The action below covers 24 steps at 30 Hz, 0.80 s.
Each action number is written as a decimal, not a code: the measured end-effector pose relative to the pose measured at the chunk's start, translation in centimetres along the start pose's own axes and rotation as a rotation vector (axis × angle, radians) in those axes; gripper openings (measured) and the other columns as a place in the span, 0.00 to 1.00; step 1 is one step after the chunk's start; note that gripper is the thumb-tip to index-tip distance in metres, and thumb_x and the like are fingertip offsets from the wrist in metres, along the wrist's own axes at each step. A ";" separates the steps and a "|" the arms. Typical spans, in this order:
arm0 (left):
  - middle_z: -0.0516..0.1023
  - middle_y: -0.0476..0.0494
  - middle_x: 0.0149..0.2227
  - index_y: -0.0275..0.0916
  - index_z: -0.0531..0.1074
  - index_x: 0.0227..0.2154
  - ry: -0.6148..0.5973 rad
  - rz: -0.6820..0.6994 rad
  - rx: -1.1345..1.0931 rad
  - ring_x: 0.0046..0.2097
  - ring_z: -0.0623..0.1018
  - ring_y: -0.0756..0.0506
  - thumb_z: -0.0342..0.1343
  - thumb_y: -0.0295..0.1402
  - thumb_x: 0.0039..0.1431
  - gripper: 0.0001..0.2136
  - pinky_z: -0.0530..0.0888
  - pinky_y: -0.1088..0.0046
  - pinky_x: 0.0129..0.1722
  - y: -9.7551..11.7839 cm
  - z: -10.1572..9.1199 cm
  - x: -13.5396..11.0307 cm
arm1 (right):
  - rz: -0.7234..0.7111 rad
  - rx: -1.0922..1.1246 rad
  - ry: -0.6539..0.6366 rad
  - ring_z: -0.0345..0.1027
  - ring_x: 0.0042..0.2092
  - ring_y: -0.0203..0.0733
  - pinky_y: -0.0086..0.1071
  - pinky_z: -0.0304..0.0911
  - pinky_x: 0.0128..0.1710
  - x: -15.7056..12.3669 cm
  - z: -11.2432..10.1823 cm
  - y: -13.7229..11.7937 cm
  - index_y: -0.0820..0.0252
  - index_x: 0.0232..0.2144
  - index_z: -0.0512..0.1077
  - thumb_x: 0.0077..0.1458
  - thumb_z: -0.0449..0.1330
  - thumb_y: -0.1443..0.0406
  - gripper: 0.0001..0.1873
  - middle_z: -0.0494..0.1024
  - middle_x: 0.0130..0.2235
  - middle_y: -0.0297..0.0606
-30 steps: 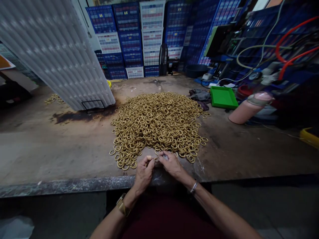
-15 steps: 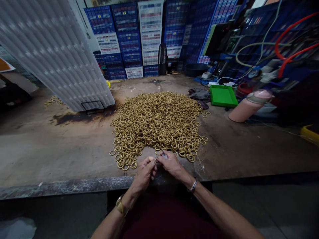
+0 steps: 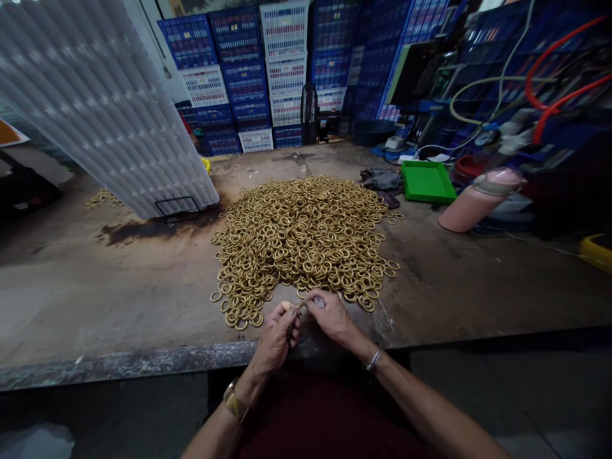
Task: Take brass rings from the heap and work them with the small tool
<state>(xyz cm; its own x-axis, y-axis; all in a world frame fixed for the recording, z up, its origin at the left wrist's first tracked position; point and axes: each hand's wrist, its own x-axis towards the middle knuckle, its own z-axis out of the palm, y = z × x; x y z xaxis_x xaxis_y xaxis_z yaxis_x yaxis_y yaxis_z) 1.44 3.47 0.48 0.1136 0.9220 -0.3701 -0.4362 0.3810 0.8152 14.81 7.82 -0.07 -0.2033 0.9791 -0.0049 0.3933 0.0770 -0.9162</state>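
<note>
A person sits at a scuffed worktop (image 3: 119,299), and their two bare hands meet at the lower centre of the frame, just inside its near edge. The left hand (image 3: 276,335) and the right hand (image 3: 332,315) are fingertip to fingertip. Both grips are closed, pinched on one brass ring (image 3: 301,306) held between them and lifted slightly off the surface.

A broad pile of rings (image 3: 301,236) lies directly above the hands in the frame and fills its centre. The right hand is the nearer one, with its knuckles just beside the loose rings at the pile's lower edge. The left hand sits a little lower and to the left, near a tongue of rings spilling toward it.

The held ring is tiny and mostly covered by fingers, so I cannot tell which way its opening faces. A pale speck at the right fingertips is too small to identify.

A gold watch (image 3: 235,401) is on the left wrist and a thin bracelet (image 3: 373,358) on the right. A white ribbed panel (image 3: 105,108) leans across the upper left, cut off by the frame, with a small heap of rings (image 3: 102,197) beside it. Toward the right, well apart from the hands, are a green tray (image 3: 427,182) and a pink flask (image 3: 478,204) lying on its side. Stacked blue and white crates (image 3: 287,70) stand behind, and the far right is dark and cluttered.
</note>
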 end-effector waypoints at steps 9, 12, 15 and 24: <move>0.61 0.56 0.19 0.38 0.62 0.26 0.002 0.114 0.219 0.17 0.58 0.57 0.54 0.47 0.50 0.16 0.54 0.83 0.16 -0.3 -0.3 0.2 | -0.240 -0.438 -0.149 0.59 0.24 0.33 0.25 0.47 0.24 -1.3 0.1 0.1 0.58 0.25 0.67 0.47 0.49 0.71 0.08 0.70 0.22 0.32; 0.60 0.56 0.18 0.38 0.62 0.25 0.003 0.109 0.243 0.17 0.58 0.57 0.54 0.46 0.50 0.16 0.54 0.83 0.16 -0.1 -0.3 -0.3 | -0.220 -0.496 -0.193 0.61 0.25 0.34 0.25 0.48 0.25 -1.1 -0.1 0.3 0.57 0.28 0.68 0.46 0.49 0.72 0.10 0.72 0.24 0.33; 0.61 0.56 0.18 0.38 0.62 0.24 -0.027 0.071 0.199 0.17 0.59 0.57 0.55 0.45 0.51 0.15 0.55 0.83 0.16 0.6 0.1 -1.1 | -0.192 -0.579 -0.166 0.64 0.27 0.36 0.26 0.49 0.27 -0.9 -0.6 1.0 0.56 0.35 0.69 0.47 0.50 0.71 0.13 0.74 0.27 0.34; 0.70 0.47 0.29 0.35 0.64 0.26 -0.068 -0.018 -0.166 0.20 0.62 0.57 0.58 0.41 0.49 0.14 0.56 0.82 0.16 1.3 0.0 -0.7 | -0.008 -0.736 0.123 0.69 0.31 0.40 0.28 0.50 0.29 -0.6 -3.0 2.9 0.57 0.37 0.68 0.54 0.52 0.62 0.10 0.76 0.30 0.37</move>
<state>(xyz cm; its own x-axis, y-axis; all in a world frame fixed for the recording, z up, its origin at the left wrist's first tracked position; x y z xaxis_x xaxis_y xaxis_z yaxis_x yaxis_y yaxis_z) 0.76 3.31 1.79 0.1800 0.9198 -0.3486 -0.5747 0.3859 0.7217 18.83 7.99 -1.53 -0.1239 0.9886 0.0850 0.8998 0.1480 -0.4105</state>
